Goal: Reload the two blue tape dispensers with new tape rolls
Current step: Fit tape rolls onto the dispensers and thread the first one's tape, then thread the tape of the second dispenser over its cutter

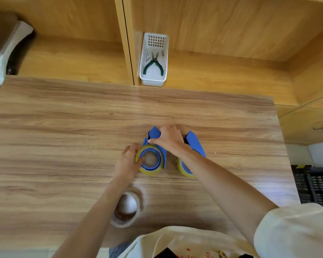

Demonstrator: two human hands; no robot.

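- Clearly, in the head view, both blue dispensers sit at the bench centre: the left dispenser (153, 146) and, at its 3 o'clock, the right dispenser (195, 144).
- Left hand (128, 161) fingers press the yellow roll (150, 160); a slip could tilt the roll on its hub.
- Right hand (169, 137) fingers pinch near the dispenser's front; the tape end could stick back or fold.
- At 6 o'clock, the clear spare roll (127, 209) lies near the forearm and could be knocked.

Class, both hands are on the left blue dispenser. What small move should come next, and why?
Probably draw the tape end forward toward the cutter. The left hand steadies the yellowish roll seated in the left dispenser, and the right hand pinches at its front. The right dispenser also carries a roll.
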